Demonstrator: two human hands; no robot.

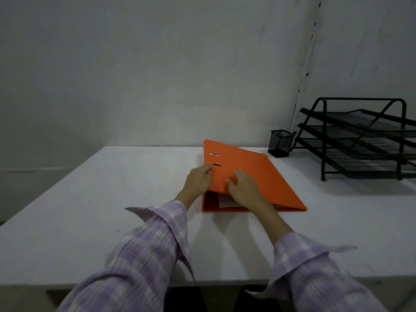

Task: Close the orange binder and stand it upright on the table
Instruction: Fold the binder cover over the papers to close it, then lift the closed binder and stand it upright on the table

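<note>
Lying flat near the middle of a white worktop (90, 199), an orange binder (258, 176) rests with its top cover lowered almost onto the pages, a wedge of white paper (226, 202) showing in the gap at its near end. Two metal slots (215, 159) sit close to the spine edge on the cover's left side. The person's left hand (198, 179) curls over that spine edge beside the nearer slot, fingers bent around the cover's rim and gripping it. The right hand (244, 188) lies on top of the cover toward its near edge, fingers bent and spread, pressing down on the orange surface rather than clasping it; whether the thumb hooks under the cover cannot be told from this angle. Both forearms reach in from the bottom of the view in lilac checked sleeves (153, 248) with the cuffs unbuttoned and flaring. Behind the binder to the right, a small black mesh pen cup (280, 143) stands on the worktop, apart from the binder and just beside a black three-tier wire letter tray (360, 140) that fills the far right corner. The trays' shelves appear dark, and the dim light makes their contents hard to read. A plain pale wall (157, 64) backs the scene, with a slotted vertical rail (308, 57) running up it above the pen cup.
</note>
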